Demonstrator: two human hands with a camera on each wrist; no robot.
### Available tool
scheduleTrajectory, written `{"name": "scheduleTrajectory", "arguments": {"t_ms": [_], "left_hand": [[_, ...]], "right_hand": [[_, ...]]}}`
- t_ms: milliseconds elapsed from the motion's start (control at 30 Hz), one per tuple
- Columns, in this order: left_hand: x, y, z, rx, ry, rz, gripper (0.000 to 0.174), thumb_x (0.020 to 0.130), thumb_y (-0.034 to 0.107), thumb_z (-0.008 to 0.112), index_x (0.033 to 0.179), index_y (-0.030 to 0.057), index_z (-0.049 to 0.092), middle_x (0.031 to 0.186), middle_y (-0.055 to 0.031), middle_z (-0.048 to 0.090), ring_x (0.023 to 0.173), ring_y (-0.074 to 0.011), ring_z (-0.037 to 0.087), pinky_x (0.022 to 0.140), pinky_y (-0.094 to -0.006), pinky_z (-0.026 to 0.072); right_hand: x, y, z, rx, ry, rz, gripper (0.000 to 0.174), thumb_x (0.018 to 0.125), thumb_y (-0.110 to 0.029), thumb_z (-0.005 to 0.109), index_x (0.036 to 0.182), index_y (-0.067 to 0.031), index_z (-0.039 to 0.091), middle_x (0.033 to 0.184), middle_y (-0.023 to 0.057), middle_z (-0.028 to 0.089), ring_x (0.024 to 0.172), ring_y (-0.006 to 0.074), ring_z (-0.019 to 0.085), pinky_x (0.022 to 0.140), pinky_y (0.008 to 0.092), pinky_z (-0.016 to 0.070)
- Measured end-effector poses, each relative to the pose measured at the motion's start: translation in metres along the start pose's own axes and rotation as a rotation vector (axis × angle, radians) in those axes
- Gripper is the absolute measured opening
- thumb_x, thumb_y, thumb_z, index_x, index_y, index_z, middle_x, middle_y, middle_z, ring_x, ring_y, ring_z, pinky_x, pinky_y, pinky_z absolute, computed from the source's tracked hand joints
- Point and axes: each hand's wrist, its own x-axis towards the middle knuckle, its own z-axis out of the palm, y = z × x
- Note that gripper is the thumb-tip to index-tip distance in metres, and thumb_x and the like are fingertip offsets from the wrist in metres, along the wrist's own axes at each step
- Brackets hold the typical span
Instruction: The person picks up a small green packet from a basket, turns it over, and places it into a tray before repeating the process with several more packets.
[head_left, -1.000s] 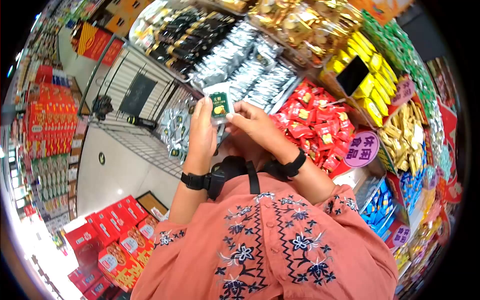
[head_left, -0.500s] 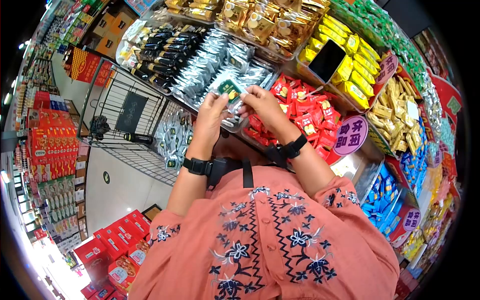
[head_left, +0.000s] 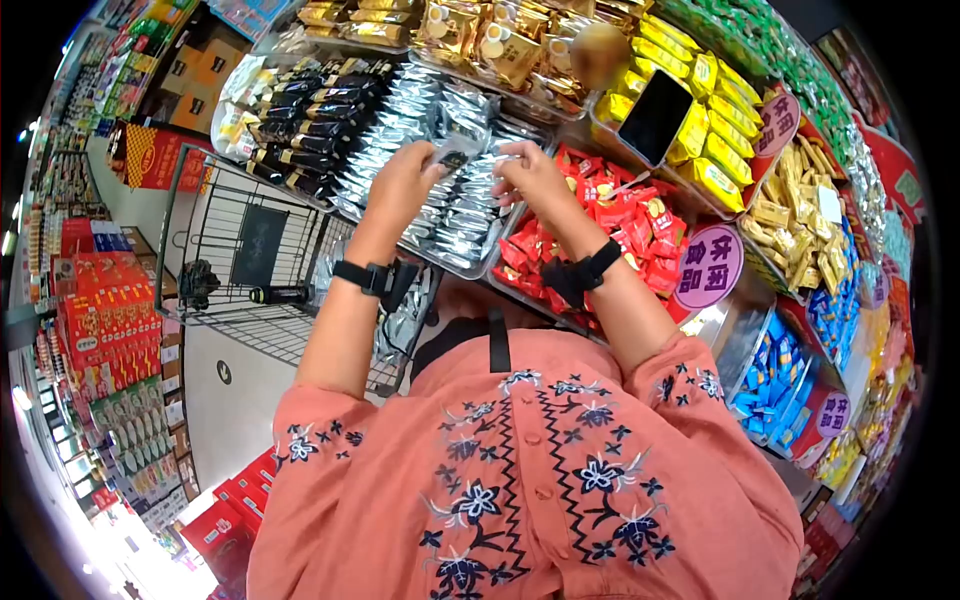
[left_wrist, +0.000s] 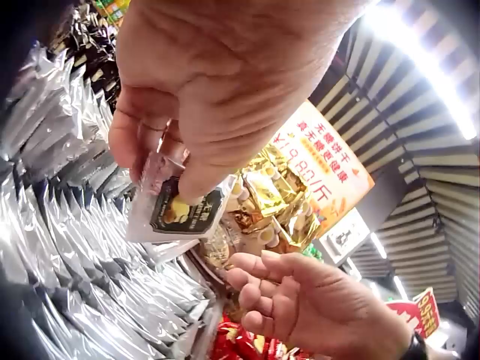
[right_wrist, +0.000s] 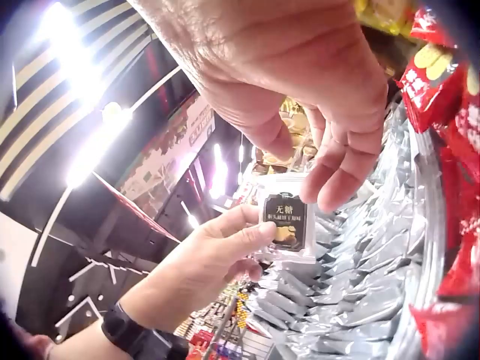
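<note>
My left hand point(head_left: 402, 182) pinches a small silvery biscuit packet point(right_wrist: 289, 217) between thumb and fingers. A dark label with pictured biscuits marks its front, facing the right wrist camera. It is held over a clear bin of silver packets point(head_left: 460, 230) standing in tight rows. On the other side of it, my right hand point(head_left: 535, 180) hovers with relaxed, slightly bent fingers and nothing in them. In the left wrist view that right hand point(left_wrist: 300, 300) is apart from the packet; in the right wrist view its fingertips overlap the packet's upper edge.
Red packets point(head_left: 640, 235) fill the bin at right, with a phone point(head_left: 655, 118) lying on yellow packets behind. Black-wrapped snacks point(head_left: 320, 115) sit left of the silver rows, gold packets point(head_left: 500, 45) beyond. A shopping cart point(head_left: 265, 250) stands at left.
Both hands have moved forward over the silver packets. Earlier they held a green-labelled packet together; now the right hand is off it and the left hand's packet shows a dark label.
</note>
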Motion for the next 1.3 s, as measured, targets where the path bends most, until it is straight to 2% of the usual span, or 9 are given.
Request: {"name": "scheduleTrajectory", "arguments": {"t_ms": [133,367,500,700,767,833,967,1000,1300], "left_hand": [[0.026,-0.008,0.007,0.292,0.096,0.228,0.021,0.084,0.010,0.070,0.105,0.0102,0.067,0.099,-0.0113,0.063,0.098,-0.0343,0.060,0.081,-0.0431,0.0510],[0.054,-0.023,0.035,0.347,0.173,0.360,0.017,0.081,0.007,0.062,0.096,0.0127,0.069,0.093,-0.0080,0.058,0.092,-0.0311,0.058,0.078,-0.0439,0.0490],[0.059,-0.022,0.039,0.373,0.282,0.385,0.020,0.080,0.007,0.066,0.100,0.0105,0.067,0.103,-0.0093,0.060,0.099,-0.0303,0.059,0.083,-0.0420,0.0476],[0.037,-0.005,0.037,0.292,0.356,0.220,0.037,0.080,0.012,0.075,0.115,0.0091,0.062,0.113,-0.0134,0.058,0.104,-0.0333,0.057,0.086,-0.0434,0.0483],[0.031,-0.008,0.047,0.074,0.245,0.023,0.041,0.086,0.014,0.072,0.121,0.0006,0.055,0.109,-0.0209,0.062,0.094,-0.0379,0.063,0.077,-0.0426,0.0524],[0.025,-0.020,0.065,-0.242,0.171,-0.134,0.044,0.088,0.016,0.072,0.122,-0.0031,0.052,0.107,-0.0249,0.064,0.091,-0.0402,0.066,0.074,-0.0421,0.0538],[0.029,-0.007,0.066,-0.665,0.077,-0.479,0.057,0.093,0.022,0.067,0.134,-0.0102,0.043,0.113,-0.0253,0.065,0.091,-0.0273,0.070,0.067,-0.0325,0.0587],[0.034,-0.009,0.070,-0.714,0.074,-0.480,0.064,0.094,0.024,0.066,0.139,-0.0106,0.037,0.117,-0.0241,0.063,0.090,-0.0227,0.069,0.065,-0.0283,0.0588],[0.049,-0.014,0.088,-0.669,0.175,-0.363,0.068,0.092,0.023,0.067,0.143,-0.0086,0.035,0.125,-0.0268,0.059,0.095,-0.0223,0.068,0.076,-0.0303,0.0577]], "right_hand": [[0.017,0.008,-0.001,-0.003,0.032,0.037,0.051,0.091,-0.014,0.062,0.132,0.0075,0.042,0.098,0.0154,0.063,0.078,0.0225,0.069,0.059,0.0325,0.0580],[0.036,0.024,0.004,0.008,0.051,0.101,0.062,0.093,-0.015,0.063,0.142,0.0091,0.034,0.109,0.0176,0.062,0.090,0.0249,0.070,0.071,0.0342,0.0605],[0.046,0.025,0.007,0.047,0.048,0.086,0.062,0.092,-0.017,0.067,0.141,0.0088,0.038,0.110,0.0170,0.062,0.093,0.0232,0.068,0.073,0.0341,0.0599],[0.062,0.032,0.019,-0.152,0.172,0.021,0.055,0.085,-0.022,0.073,0.128,0.0045,0.050,0.098,0.0155,0.069,0.074,0.0195,0.069,0.062,0.0314,0.0568],[0.070,0.037,0.021,-0.283,0.242,0.020,0.054,0.084,-0.024,0.075,0.125,0.0027,0.053,0.096,0.0146,0.070,0.072,0.0185,0.068,0.061,0.0320,0.0559],[0.075,0.047,0.022,-0.381,0.298,-0.028,0.048,0.082,-0.026,0.075,0.117,0.0005,0.057,0.090,0.0173,0.071,0.075,0.0267,0.071,0.067,0.0380,0.0559],[0.079,0.048,0.026,-0.455,0.359,-0.098,0.033,0.082,-0.023,0.072,0.103,-0.0001,0.061,0.085,0.0206,0.071,0.082,0.0361,0.071,0.075,0.0422,0.0553],[0.078,0.046,0.027,-0.459,0.365,-0.110,0.031,0.083,-0.022,0.071,0.102,0.0000,0.061,0.085,0.0204,0.071,0.082,0.0357,0.071,0.075,0.0421,0.0553],[0.088,0.047,0.024,-0.278,0.380,-0.157,0.026,0.087,-0.017,0.068,0.102,0.0024,0.060,0.080,0.0166,0.072,0.072,0.0284,0.071,0.068,0.0377,0.0549]]}}
